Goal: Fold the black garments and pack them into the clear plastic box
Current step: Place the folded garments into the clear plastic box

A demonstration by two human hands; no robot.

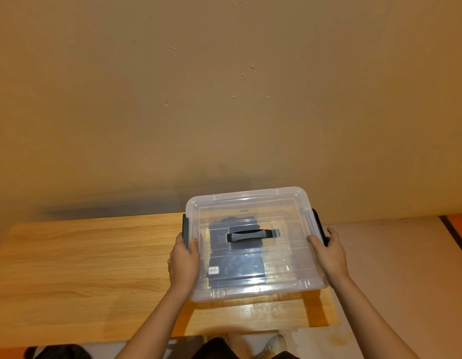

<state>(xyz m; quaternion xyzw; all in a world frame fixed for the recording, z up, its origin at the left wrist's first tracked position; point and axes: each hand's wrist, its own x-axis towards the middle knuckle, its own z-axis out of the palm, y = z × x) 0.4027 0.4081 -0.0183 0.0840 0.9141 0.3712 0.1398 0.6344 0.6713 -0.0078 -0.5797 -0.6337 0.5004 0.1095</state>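
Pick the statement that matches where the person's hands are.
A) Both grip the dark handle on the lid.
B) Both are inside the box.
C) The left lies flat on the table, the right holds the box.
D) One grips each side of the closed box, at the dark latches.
D: the left hand and the right hand grip opposite sides of the clear plastic box at its latches; nothing touches the lid handle.
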